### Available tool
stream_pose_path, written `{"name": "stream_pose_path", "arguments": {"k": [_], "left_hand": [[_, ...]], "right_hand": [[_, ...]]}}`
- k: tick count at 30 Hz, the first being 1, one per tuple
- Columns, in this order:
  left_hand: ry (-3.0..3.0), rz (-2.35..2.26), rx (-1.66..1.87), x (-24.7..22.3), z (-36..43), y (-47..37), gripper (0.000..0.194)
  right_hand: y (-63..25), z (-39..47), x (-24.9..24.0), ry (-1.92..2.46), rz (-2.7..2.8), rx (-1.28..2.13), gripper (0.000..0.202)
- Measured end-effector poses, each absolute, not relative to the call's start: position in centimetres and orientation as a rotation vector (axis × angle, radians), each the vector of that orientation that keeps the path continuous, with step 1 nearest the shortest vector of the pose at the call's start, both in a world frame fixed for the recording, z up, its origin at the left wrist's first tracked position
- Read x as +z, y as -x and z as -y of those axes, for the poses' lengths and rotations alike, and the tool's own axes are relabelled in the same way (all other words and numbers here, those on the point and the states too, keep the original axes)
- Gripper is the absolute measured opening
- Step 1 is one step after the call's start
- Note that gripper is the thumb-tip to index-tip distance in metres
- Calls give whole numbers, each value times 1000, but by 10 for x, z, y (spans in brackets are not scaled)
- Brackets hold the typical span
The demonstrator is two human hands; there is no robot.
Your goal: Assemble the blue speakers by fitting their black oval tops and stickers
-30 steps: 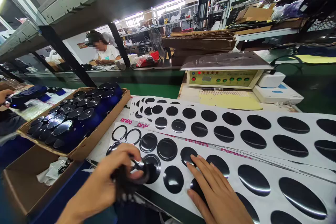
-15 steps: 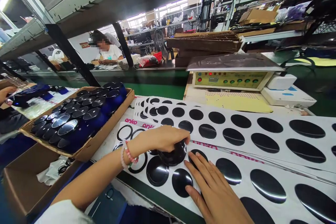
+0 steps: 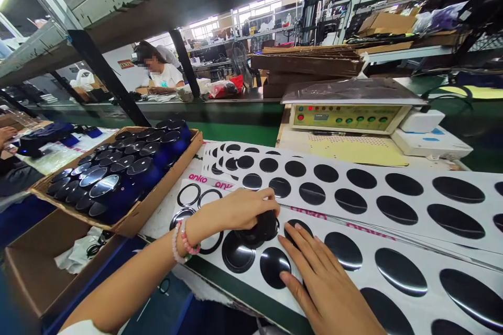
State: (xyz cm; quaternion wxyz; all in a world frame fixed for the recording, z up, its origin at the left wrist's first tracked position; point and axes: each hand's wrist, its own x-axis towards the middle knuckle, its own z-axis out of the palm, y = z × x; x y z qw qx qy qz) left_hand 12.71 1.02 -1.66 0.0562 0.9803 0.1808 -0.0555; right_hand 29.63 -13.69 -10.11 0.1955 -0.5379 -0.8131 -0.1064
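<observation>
My left hand [image 3: 247,208], with a beaded bracelet at its wrist, is closed round a black round piece [image 3: 257,233]. That piece sits tilted over a white sheet [image 3: 251,285] printed with glossy black discs; my fingers hide part of it, and I cannot tell whether it touches the sheet. Palm down, my right hand [image 3: 328,282] lies spread on the same sheet, its thumb at the edge of a black disc [image 3: 275,267]. At the sheet's left end are black rings [image 3: 188,194] where discs have come away.
More disc sheets [image 3: 346,180] lie behind. A cardboard box [image 3: 165,196] of dark blue round pieces stands left, above another open carton [image 3: 31,272]. A control unit [image 3: 346,118] is at the back. A shelf [image 3: 157,10] hangs overhead. Another person [image 3: 163,76] sits beyond.
My left hand has tipped the black round piece, so less of its round face shows. The right hand stays flat in nearly the same place. The view has shifted slightly.
</observation>
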Motion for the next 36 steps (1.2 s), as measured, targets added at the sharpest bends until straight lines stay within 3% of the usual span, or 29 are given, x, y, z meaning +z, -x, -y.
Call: {"name": "stream_pose_path", "arguments": {"k": [8,15,18,25,36], "left_hand": [[-2979,-464,-22,-19,-3,-127,46],[-2951,-453,64,-36,0,-119,62],[-2900,-412,122,-40,-2,-116,59],[-2787,-482,293,-39,3,-105,30],[-2807,-213,270,-41,-2,-102,33]], "right_hand": [[-297,137,-102,1520,2280,-298,43],[-297,136,-103,1520,2287,-232,43],[-298,137,-100,1525,2301,-245,43],[-297,138,-100,1538,2296,-292,44],[-298,137,-100,1517,2320,-333,44]]}}
